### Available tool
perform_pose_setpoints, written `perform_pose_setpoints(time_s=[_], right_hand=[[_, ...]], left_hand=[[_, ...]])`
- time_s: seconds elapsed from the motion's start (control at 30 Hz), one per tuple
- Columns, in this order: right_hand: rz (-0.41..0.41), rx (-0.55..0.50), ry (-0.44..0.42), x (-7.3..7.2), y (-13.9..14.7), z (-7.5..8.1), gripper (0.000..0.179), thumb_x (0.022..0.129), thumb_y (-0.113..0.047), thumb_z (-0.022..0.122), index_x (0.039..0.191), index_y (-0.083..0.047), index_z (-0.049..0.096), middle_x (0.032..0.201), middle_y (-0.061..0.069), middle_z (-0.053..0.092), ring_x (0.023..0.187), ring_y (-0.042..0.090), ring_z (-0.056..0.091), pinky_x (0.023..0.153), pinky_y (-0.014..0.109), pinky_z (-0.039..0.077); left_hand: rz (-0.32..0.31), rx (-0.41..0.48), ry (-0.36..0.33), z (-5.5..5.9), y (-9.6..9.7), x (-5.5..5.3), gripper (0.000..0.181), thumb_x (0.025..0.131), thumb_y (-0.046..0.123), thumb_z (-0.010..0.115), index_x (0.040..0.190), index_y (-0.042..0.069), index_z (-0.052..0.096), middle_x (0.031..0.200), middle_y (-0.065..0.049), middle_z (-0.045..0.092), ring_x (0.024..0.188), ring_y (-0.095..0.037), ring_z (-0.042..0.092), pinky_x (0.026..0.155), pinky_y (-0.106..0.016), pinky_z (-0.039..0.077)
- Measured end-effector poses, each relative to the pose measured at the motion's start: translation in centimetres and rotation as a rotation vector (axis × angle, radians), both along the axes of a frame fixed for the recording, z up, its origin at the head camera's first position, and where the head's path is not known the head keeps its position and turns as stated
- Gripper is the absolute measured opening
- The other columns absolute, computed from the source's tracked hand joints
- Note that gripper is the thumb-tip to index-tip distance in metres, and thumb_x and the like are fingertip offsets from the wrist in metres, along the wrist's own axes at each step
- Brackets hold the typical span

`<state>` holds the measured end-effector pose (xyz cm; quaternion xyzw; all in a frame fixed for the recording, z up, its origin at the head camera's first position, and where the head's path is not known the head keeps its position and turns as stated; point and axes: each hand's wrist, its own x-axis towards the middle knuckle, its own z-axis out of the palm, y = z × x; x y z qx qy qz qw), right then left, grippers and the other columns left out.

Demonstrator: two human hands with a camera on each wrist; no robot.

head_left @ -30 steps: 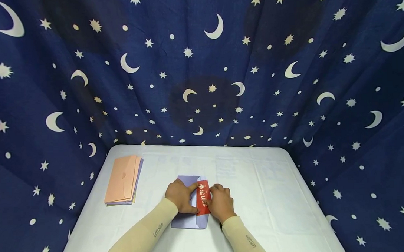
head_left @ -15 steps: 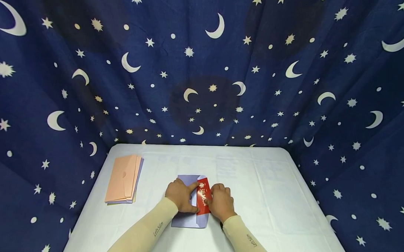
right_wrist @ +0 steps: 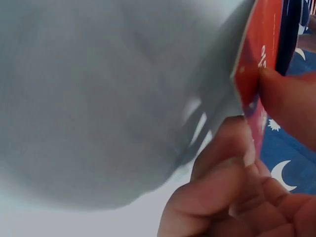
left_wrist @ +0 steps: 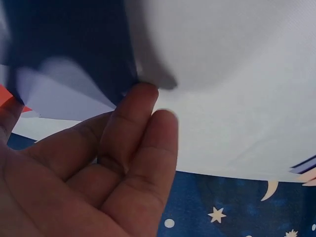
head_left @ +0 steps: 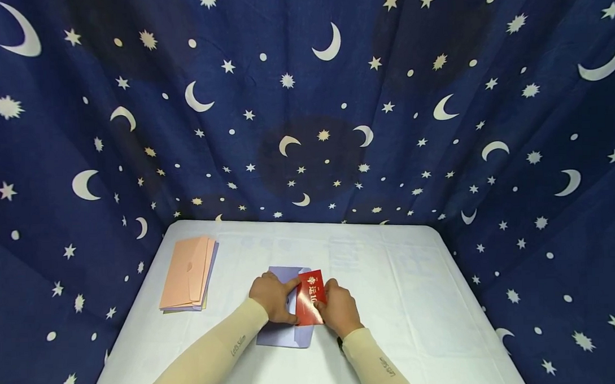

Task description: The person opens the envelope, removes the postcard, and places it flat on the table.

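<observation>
Worktop [head_left: 418,301]: curtain [head_left: 304,101] behind, also L & R sides. On worktop, L: env. stack [head_left: 185,272]. Ctr., apart fr. stack: single env. [head_left: 284,338] Card [head_left: 306,296] at its R part, projecting past R edge; partly inside or only atop, can't tell. L hand [head_left: 274,297] L of card, R hand [head_left: 340,309] at card's R edge.

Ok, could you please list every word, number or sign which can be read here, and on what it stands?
"幸运1…" on the red card; the right hand covers what follows in the head view.
"Lets Slim" on the left sleeve, small.
"Lets Slim" on the right sleeve, small.
Not readable: tiny print between the card's big characters, and faint marks on the white table.
</observation>
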<state>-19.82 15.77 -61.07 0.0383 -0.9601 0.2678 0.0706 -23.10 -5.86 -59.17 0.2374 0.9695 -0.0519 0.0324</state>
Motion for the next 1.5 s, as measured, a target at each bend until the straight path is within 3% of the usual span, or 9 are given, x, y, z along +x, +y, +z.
perform_pose_setpoints(time_s=[0.2, 0.47, 0.63, 0.8, 0.97, 1.07, 1.27, 1.5], right_hand=[[0.015, -0.015, 0.019, -0.7, -0.5, -0.2, 0.067, 0.081, -0.019, 0.093, 0.136, -0.002, 0.058, 0.067, -0.004, 0.057, 0.06, 0.016, 0.054, 0.059, 0.039, 0.05], [0.101, 0.071, 0.017, -2.0, -1.5, -0.4, 0.036, 0.091, -0.024, 0.085, 0.121, -0.009, 0.074, 0.098, 0.008, 0.073, 0.085, 0.023, 0.067, 0.08, 0.045, 0.058], [0.16, 0.149, -0.037, -2.7, -2.8, -0.5, 0.048, 0.093, -0.038, 0.081, 0.129, -0.007, 0.073, 0.102, 0.007, 0.071, 0.087, 0.022, 0.065, 0.081, 0.043, 0.056], [0.204, 0.229, -0.055, -3.7, -4.0, -0.2, 0.061, 0.09, -0.042, 0.083, 0.136, -0.006, 0.07, 0.102, 0.006, 0.068, 0.081, 0.017, 0.058, 0.077, 0.038, 0.054], [0.235, 0.323, -0.04, -4.6, -5.0, -0.2, 0.066, 0.089, -0.045, 0.083, 0.141, -0.007, 0.067, 0.105, 0.007, 0.064, 0.079, 0.019, 0.057, 0.07, 0.037, 0.055], [0.255, 0.357, -0.034, -5.3, -5.8, -0.3, 0.067, 0.09, -0.044, 0.082, 0.144, -0.007, 0.065, 0.109, 0.009, 0.063, 0.085, 0.022, 0.06, 0.07, 0.039, 0.057], [0.261, 0.381, -0.051, -6.7, -7.5, -0.2, 0.067, 0.093, -0.042, 0.08, 0.147, -0.007, 0.062, 0.113, 0.011, 0.061, 0.09, 0.025, 0.061, 0.069, 0.04, 0.057], [0.259, 0.406, -0.055, -8.8, -9.6, -0.3, 0.064, 0.094, -0.04, 0.079, 0.147, -0.008, 0.063, 0.11, 0.011, 0.06, 0.088, 0.024, 0.058, 0.066, 0.04, 0.056]], left_hand=[[0.034, -0.012, -0.018, -0.6, -1.9, -1.0, 0.112, 0.056, 0.09, 0.076, 0.154, 0.043, 0.052, 0.096, -0.025, 0.069, 0.091, -0.034, 0.062, 0.074, -0.046, 0.053], [0.097, 0.023, -0.05, -1.3, -5.2, -3.2, 0.104, 0.06, 0.083, 0.079, 0.153, 0.043, 0.055, 0.111, -0.031, 0.065, 0.094, -0.038, 0.06, 0.076, -0.05, 0.054], [0.142, 0.043, -0.071, -1.7, -7.5, -4.8, 0.1, 0.065, 0.08, 0.078, 0.154, 0.042, 0.054, 0.116, -0.03, 0.064, 0.094, -0.038, 0.059, 0.075, -0.052, 0.055], [0.189, 0.057, -0.079, -1.3, -9.3, -6.2, 0.1, 0.067, 0.078, 0.078, 0.155, 0.037, 0.055, 0.121, -0.029, 0.063, 0.098, -0.04, 0.058, 0.075, -0.052, 0.055], [0.25, 0.114, -0.145, -0.4, -10.6, -7.4, 0.093, 0.077, 0.067, 0.079, 0.156, 0.026, 0.054, 0.138, -0.036, 0.054, 0.114, -0.052, 0.057, 0.085, -0.06, 0.055], [0.287, 0.139, -0.189, -0.3, -11.5, -7.8, 0.087, 0.087, 0.058, 0.076, 0.16, 0.022, 0.048, 0.153, -0.04, 0.042, 0.129, -0.061, 0.049, 0.092, -0.068, 0.052], [0.322, 0.176, -0.249, -0.3, -12.9, -8.6, 0.08, 0.099, 0.046, 0.068, 0.166, 0.016, 0.036, 0.162, -0.042, 0.024, 0.143, -0.07, 0.025, 0.097, -0.076, 0.046], [0.325, 0.194, -0.236, 0.3, -13.7, -9.3, 0.074, 0.102, 0.035, 0.065, 0.165, 0.01, 0.035, 0.162, -0.043, 0.022, 0.146, -0.067, 0.021, 0.114, -0.07, 0.033]])
